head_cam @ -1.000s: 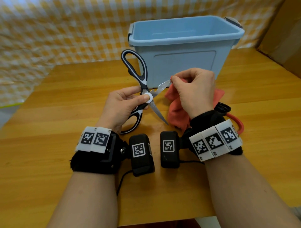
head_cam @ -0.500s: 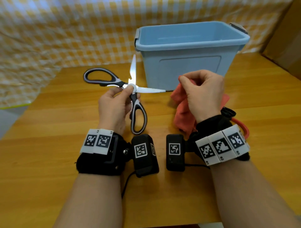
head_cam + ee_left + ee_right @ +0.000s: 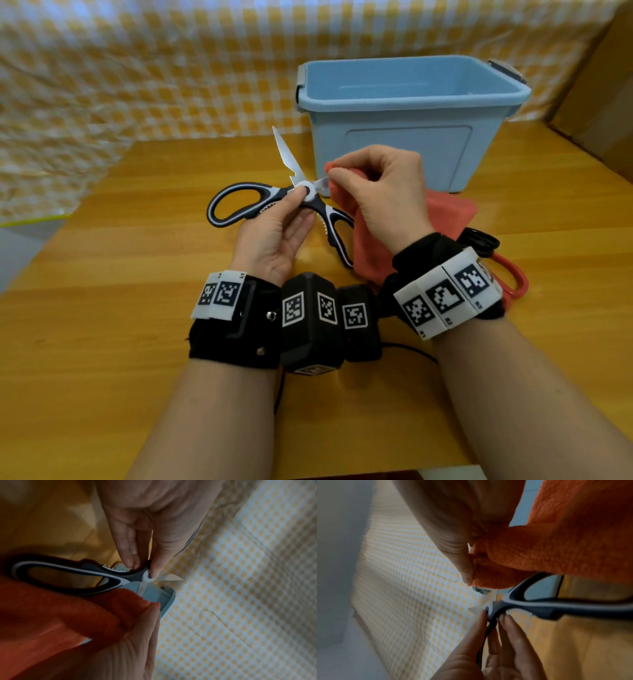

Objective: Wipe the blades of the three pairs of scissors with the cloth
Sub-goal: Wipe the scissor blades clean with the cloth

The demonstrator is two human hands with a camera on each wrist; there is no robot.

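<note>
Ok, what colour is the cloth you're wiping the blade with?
Orange-red; the cloth shows best in the right wrist view, pinched over the blade.

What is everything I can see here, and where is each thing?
kitchen scissors: one, black and white handles, blades spread open, held above the table.
cloth: one, orange-red, pinched round one blade, draping to the table.
other scissors: at least two handles, one black and one red, behind the right wrist; blades hidden.
bin: one, light blue, at the table's far side.
table: one, yellow wood.
checked fabric: yellow and white, behind the table.
wrist bands: black with white markers, one per wrist.
left hand: pinches the scissors' pivot.
right hand: holds the cloth.
</note>
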